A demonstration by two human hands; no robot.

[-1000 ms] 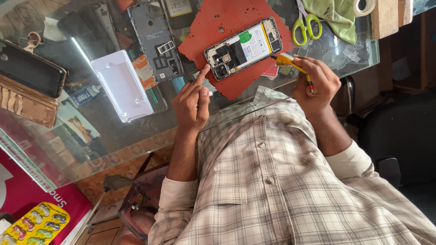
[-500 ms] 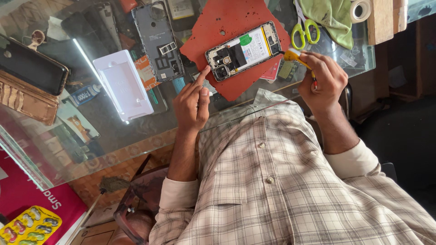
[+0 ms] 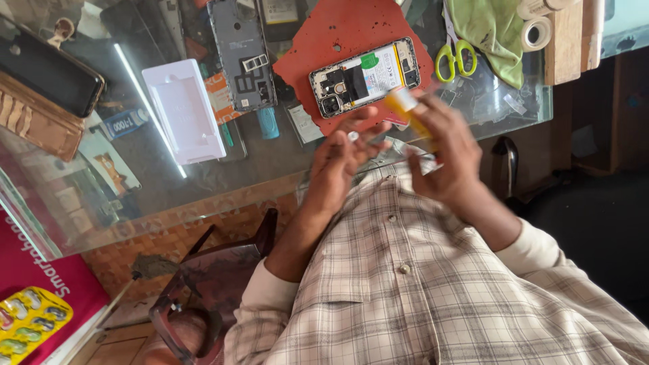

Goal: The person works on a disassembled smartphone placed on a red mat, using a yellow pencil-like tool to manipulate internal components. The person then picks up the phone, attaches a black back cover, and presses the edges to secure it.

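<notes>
Just beyond your fingertips, the opened phone [image 3: 365,76] lies on the red mat [image 3: 351,40]. Your left hand [image 3: 341,162] has lifted off it, fingers loosely open, while your right hand [image 3: 449,155], closed around a small yellow tool [image 3: 405,108], has drawn in beside it.

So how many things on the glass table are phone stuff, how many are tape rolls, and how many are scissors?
Phone stuff: 3 (opened phone, grey phone frame, white phone case)
Tape rolls: 2
Scissors: 1
Total: 6
</notes>
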